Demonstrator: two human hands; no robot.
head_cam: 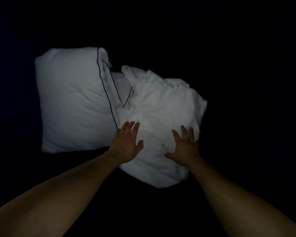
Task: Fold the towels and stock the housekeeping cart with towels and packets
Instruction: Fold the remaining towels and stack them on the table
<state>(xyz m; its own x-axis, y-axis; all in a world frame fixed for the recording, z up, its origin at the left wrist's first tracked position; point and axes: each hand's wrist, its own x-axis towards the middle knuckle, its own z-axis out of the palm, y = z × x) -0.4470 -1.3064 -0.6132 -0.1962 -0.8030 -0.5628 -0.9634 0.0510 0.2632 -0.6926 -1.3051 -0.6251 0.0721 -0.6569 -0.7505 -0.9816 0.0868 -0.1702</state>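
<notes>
As fingers [135, 130] splay, left hand [126, 145], right hand [184, 148] rest on white bundle [161, 103].

The pillow [72, 100] at 9 o'clock is plain white, with 2 thin dark piping lines along its right edge. The crumpled cloth bundle [161, 103] at centre is white and unpatterned. The surroundings [246, 48] are near-black.

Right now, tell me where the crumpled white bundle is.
The crumpled white bundle lies right of centre in the head view, against the white pillow on its left, under the left hand and right hand.
</notes>
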